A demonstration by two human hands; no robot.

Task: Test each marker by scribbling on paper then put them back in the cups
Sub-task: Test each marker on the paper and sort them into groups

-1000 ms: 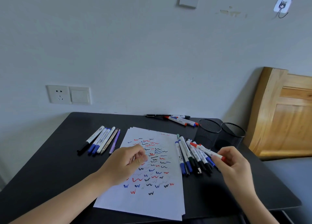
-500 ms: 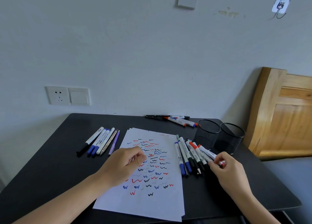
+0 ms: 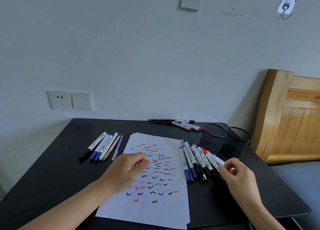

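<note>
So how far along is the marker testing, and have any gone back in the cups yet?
Done: the paper is covered in red, blue and black scribbles. In hand: the right hand is at a red-capped marker in the pile beside the sheet; the left hand rests on the paper. Left: both mesh cups look empty, with markers lying in three groups on the table.

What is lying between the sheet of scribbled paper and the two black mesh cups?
In the head view, a row of markers lies on the black table between the paper and the mesh cups. The right hand touches its near end.
</note>
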